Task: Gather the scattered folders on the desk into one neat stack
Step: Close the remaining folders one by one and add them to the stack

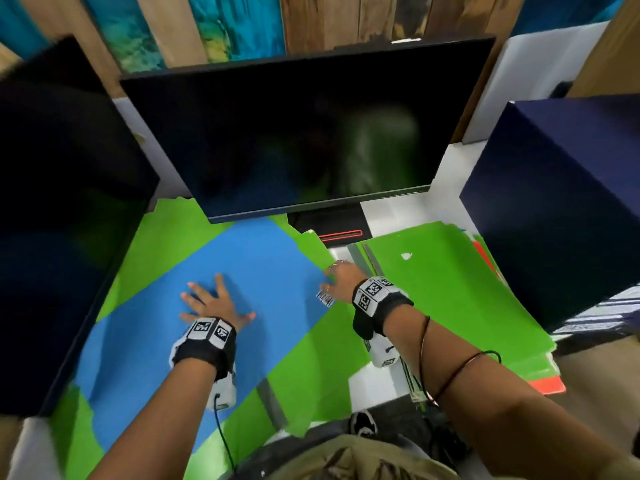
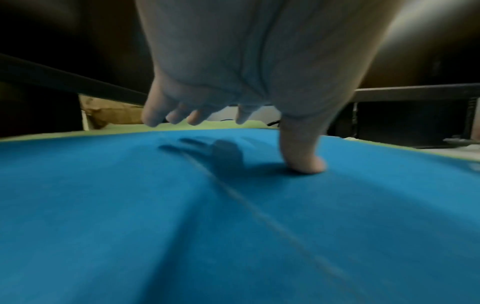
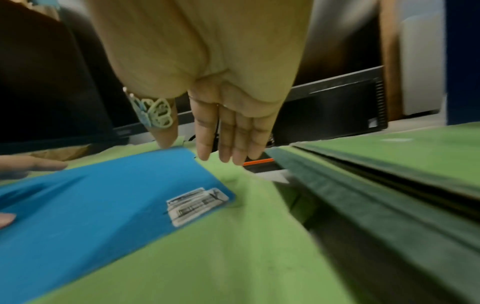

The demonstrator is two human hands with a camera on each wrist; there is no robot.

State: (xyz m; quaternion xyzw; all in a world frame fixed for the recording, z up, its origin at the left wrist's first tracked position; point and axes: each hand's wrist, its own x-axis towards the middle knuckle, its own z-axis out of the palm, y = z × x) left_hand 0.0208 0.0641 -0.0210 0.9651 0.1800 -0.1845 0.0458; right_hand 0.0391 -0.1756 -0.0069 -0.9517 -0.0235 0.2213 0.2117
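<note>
A blue folder lies askew on a larger green folder in front of me. My left hand is spread flat on the blue folder, and the thumb presses its surface. My right hand hovers with straight fingers over the blue folder's right corner, where a white barcode label sits; its forefinger touches the folder's far edge. To the right lies a stack of folders with a green folder on top and an orange one underneath.
A dark monitor stands close behind the folders, its base between the two piles. A black box walls the left side, a navy box the right. White desk shows at the front.
</note>
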